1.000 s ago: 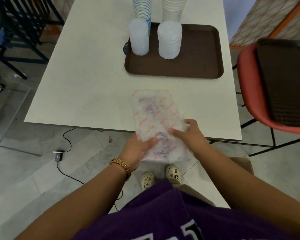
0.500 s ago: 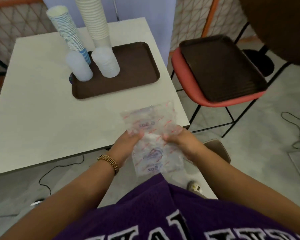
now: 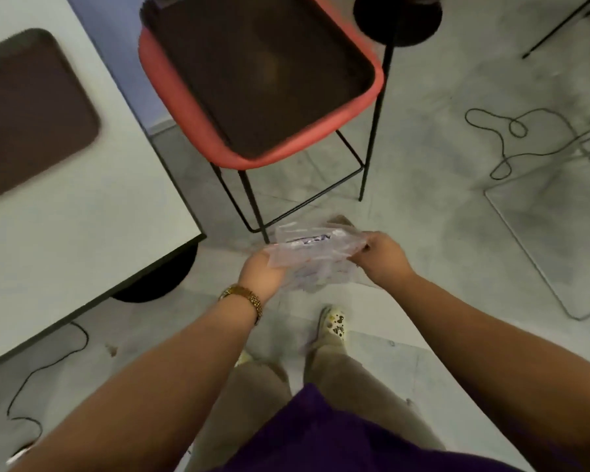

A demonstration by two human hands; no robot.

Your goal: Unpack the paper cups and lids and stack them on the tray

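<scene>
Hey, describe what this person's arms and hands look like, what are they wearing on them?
Both forearms are bare, with no sleeves reaching them and no gloves on the left hand or the right hand. The left wrist carries a gold-coloured watch with a linked metal band. The right wrist shows nothing worn. No rings can be made out; the fingers are too blurred to be sure.

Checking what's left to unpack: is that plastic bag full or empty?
Looks empty: plastic bag is flattened and crumpled between left hand and right hand.

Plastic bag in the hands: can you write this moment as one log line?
left hand: holds plastic bag | right hand: holds bag | position: over floor, off table | contents: unclear
</scene>
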